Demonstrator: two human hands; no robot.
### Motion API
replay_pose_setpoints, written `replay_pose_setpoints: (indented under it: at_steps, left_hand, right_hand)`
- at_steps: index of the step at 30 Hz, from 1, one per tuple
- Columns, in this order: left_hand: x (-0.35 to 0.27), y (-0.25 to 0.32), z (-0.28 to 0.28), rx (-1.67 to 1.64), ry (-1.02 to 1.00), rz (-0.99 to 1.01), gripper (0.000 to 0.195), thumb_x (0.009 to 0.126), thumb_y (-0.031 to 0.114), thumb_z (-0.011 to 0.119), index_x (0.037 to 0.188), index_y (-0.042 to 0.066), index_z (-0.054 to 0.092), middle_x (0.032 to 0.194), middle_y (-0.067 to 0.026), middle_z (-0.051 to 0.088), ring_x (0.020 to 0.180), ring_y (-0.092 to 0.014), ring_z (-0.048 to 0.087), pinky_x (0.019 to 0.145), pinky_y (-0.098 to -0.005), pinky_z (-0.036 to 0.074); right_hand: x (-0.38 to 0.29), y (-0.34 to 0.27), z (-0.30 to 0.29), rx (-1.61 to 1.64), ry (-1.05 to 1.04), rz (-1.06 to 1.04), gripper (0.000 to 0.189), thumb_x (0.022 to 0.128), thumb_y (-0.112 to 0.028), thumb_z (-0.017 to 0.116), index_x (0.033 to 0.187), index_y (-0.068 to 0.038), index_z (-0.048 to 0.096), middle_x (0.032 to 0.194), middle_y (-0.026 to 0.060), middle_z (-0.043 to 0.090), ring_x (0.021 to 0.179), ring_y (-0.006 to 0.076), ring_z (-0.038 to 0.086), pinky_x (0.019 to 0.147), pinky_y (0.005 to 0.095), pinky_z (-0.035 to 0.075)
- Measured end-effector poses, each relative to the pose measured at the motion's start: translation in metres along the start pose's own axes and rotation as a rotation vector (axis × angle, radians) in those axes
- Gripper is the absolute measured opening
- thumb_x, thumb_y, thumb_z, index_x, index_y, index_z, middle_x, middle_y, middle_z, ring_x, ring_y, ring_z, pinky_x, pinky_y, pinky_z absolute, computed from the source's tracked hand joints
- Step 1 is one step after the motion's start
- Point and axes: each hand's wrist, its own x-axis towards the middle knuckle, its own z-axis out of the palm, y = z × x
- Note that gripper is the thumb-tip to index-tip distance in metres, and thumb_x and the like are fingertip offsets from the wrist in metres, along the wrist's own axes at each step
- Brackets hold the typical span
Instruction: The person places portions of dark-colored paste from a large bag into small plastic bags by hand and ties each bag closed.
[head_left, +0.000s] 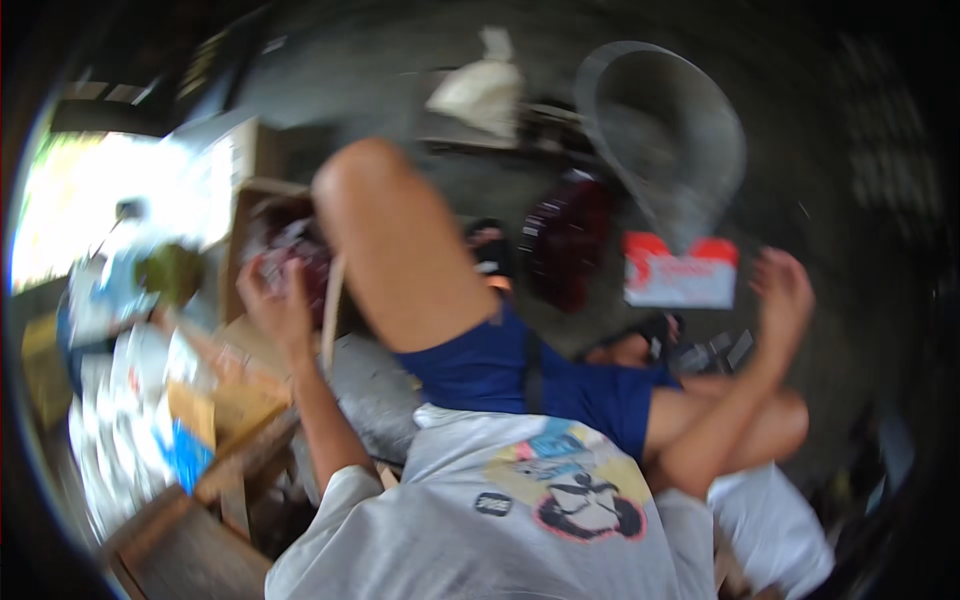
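Observation:
My left hand (277, 300) is raised at the mouth of a carton (238, 247), its thumb and fingers apart. Behind those fingers lie dark red packets (304, 289) in shiny clear wrap; no grip on them shows. On the other side, over the floor, is my right hand (784, 285), its fingers bent and blurred. Nothing shows in it, though the fingertips are unclear. A red and white printed box or packet (679, 281) sits just left of that hand. A translucent teardrop-shaped loop (737, 142), seemingly plastic, rises beyond it.
A dark red shiny bundle (566, 240) lies on the floor near my sandaled feet. Farther off, a pale bag (484, 94) rests on a low platform. Wooden boards (247, 427) and plastic bags (120, 435) crowd the left side. A white sack (772, 525) is at my right hip.

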Motion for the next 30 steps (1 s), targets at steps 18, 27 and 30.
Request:
replay_pose_setpoints:
  at_steps: [18, 27, 30]
  left_hand:
    - [-0.038, 0.155, 0.177, -0.459, -0.532, 0.329, 0.012, 0.087, -0.008, 0.061, 0.098, -0.003, 0.061, 0.105, -0.0108, 0.061, 0.103, -0.017, 0.058, 0.092, -0.0291, 0.045]
    - [-0.04, 0.165, 0.194, -0.46, -0.548, 0.283, 0.008, 0.085, -0.005, 0.065, 0.092, -0.003, 0.062, 0.091, -0.0089, 0.063, 0.083, -0.013, 0.06, 0.076, -0.0258, 0.048]
    - [-0.041, 0.165, 0.195, -0.464, -0.579, 0.285, 0.008, 0.084, -0.005, 0.065, 0.091, -0.003, 0.062, 0.089, -0.0079, 0.064, 0.081, -0.013, 0.06, 0.075, -0.0258, 0.049]
  right_hand:
    - [-0.039, 0.241, 0.149, -0.864, -0.025, 0.225, 0.06, 0.083, -0.012, 0.06, 0.138, 0.001, 0.042, 0.147, 0.0223, 0.04, 0.139, 0.0402, 0.034, 0.109, 0.0561, 0.032]
    - [-0.049, 0.223, 0.162, -1.002, -0.013, -0.047, 0.044, 0.078, -0.019, 0.068, 0.118, -0.006, 0.056, 0.124, 0.0117, 0.053, 0.11, 0.0313, 0.053, 0.09, 0.0468, 0.043]
    - [-0.053, 0.232, 0.168, -1.041, 0.049, -0.064, 0.046, 0.082, -0.019, 0.064, 0.125, -0.007, 0.052, 0.132, 0.0103, 0.05, 0.116, 0.0303, 0.051, 0.093, 0.0478, 0.04]
